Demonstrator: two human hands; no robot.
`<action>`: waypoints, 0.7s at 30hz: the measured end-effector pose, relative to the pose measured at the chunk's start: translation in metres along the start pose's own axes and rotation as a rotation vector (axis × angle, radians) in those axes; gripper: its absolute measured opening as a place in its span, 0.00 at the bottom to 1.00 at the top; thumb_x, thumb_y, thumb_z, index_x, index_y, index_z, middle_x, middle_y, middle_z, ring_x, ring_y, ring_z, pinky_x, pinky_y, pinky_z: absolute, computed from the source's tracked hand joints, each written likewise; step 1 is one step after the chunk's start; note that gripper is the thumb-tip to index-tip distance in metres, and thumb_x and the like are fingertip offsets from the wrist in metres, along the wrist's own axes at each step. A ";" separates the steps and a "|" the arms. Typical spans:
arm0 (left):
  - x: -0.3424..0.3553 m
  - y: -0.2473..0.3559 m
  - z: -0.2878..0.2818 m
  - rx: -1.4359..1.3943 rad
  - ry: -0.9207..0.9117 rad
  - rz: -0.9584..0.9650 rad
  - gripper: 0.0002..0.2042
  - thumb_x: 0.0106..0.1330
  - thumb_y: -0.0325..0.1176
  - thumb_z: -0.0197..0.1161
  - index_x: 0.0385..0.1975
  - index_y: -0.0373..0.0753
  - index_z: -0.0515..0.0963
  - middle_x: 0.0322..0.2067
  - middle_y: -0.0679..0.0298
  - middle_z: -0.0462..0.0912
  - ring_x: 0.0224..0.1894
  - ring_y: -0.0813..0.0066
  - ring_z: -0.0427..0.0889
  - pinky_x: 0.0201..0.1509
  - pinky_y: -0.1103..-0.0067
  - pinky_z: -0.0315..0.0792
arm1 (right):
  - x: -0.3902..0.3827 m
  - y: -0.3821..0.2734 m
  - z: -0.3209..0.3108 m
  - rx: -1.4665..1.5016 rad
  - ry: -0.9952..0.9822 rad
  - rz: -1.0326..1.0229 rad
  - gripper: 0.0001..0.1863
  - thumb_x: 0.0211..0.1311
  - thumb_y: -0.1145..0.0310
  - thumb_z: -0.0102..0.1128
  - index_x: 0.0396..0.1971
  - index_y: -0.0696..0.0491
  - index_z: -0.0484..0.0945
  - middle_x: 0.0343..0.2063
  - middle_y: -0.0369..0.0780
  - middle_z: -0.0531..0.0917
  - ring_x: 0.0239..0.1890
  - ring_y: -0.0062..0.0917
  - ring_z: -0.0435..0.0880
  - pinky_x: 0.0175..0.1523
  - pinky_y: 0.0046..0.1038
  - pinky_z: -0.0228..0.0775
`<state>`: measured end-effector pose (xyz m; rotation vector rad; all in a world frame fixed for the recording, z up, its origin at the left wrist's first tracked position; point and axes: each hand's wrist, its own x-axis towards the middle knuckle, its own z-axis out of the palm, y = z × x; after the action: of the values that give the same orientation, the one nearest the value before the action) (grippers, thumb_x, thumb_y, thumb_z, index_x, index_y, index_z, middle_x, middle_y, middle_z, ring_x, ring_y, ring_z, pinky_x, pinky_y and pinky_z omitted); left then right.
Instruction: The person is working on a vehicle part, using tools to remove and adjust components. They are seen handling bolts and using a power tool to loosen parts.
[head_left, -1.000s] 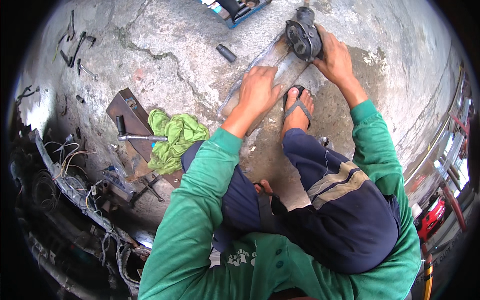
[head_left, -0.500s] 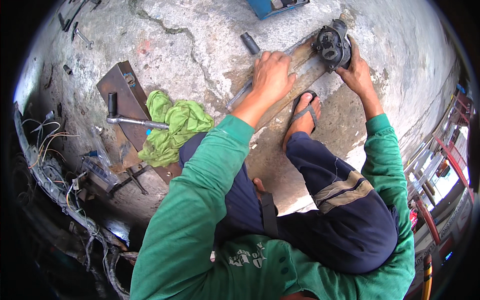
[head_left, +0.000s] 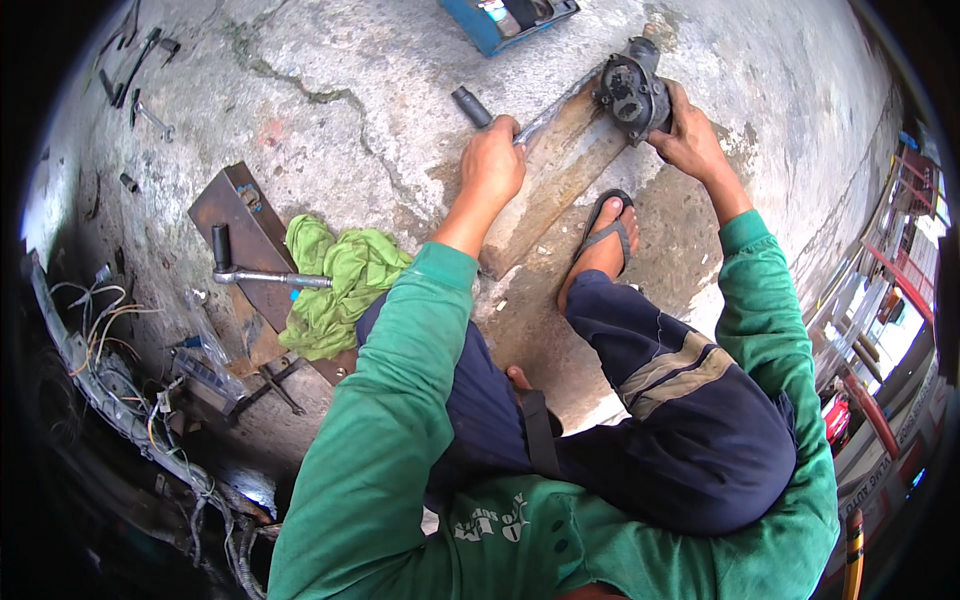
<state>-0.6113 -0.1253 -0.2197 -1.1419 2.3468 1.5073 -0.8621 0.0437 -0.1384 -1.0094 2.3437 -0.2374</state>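
My left hand [head_left: 493, 160] is closed around the near end of a long grey metal bar [head_left: 560, 104]. The bar slants up to the right along the plank's far side, toward a black cast-metal housing [head_left: 632, 98]; whether its tip touches the housing is hard to make out. On the housing's right side rests my right hand [head_left: 692, 137], thumb and fingers gripping its edge. A worn wooden plank [head_left: 565, 165] lies under the housing on the concrete. Just beyond my left hand lies a black socket [head_left: 471, 107].
To the left, a ratchet wrench [head_left: 275, 277] with a socket lies across a brown metal box [head_left: 240, 215] and a green cloth [head_left: 340, 275]. A blue tray [head_left: 490, 36] stands at the far side. Loose wires [head_left: 110, 310] line the left edge. My sandalled foot [head_left: 608, 240] is beside the plank.
My left hand has moved left and closed on the metal bar, which has shifted off its place along the plank. My right hand stays on the housing. The whole view has shifted slightly.
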 end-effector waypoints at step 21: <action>-0.002 0.035 0.000 0.296 -0.012 0.303 0.15 0.58 0.30 0.71 0.46 0.35 0.85 0.48 0.50 0.84 0.55 0.48 0.80 0.59 0.61 0.75 | 0.020 0.039 -0.002 0.029 0.200 0.026 0.42 0.46 0.62 0.72 0.65 0.53 0.68 0.28 0.53 0.84 0.35 0.51 0.86 0.43 0.45 0.76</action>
<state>-0.6324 -0.1168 -0.1928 -0.7333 2.7131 1.1756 -0.8983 0.0567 -0.1600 -0.9803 2.5229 -0.3770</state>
